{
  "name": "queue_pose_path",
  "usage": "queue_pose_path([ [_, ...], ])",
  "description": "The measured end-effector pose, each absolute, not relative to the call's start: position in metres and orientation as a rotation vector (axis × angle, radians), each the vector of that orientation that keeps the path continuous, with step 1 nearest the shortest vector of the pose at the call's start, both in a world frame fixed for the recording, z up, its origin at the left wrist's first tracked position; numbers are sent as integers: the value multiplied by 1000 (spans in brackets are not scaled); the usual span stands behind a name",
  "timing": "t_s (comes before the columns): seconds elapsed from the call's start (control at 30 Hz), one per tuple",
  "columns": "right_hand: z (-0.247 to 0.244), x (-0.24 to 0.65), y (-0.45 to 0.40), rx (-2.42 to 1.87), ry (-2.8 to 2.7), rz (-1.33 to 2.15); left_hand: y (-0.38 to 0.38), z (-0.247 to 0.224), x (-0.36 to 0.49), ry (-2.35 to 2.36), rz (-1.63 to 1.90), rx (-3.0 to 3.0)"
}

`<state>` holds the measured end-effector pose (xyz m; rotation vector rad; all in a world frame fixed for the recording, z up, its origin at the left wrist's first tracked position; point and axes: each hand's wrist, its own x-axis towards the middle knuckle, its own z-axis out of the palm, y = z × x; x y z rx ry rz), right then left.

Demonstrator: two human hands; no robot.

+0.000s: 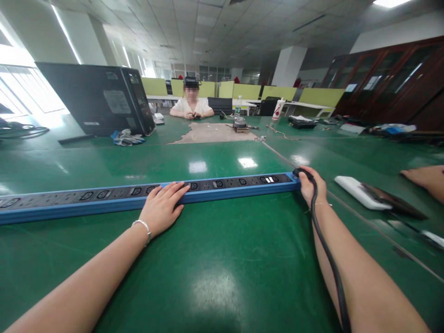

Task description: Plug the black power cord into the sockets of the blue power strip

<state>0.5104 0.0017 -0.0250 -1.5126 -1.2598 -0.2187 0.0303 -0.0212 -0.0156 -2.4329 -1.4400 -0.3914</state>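
Note:
A long blue power strip with a black socket face lies across the green table, running out of view at the left. My left hand rests on the strip near its middle, fingers spread over the sockets. At the strip's right end, my right hand is closed around a thick black cable where it meets the strip. The cable runs back along my right forearm to the bottom edge. My fingers partly hide the cable's end.
A black computer case and gloves stand back left on the table. Across it sits a person. A bottle is farther back. A white device and another person's hand are at right.

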Motion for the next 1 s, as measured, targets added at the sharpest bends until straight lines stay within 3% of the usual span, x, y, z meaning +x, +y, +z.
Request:
queue_pose_path([
  [0.53,-31,508,-2,-1628,-1267,-240,-22,-15,31,-1454,-397,-2439],
  [0.8,-19,490,2,-1345,-1060,-307,-23,-15,33,-1471,-435,-2451],
  [1.0,-17,474,-2,-1519,-1269,-233,-22,-15,32,-1469,-435,-2453],
])
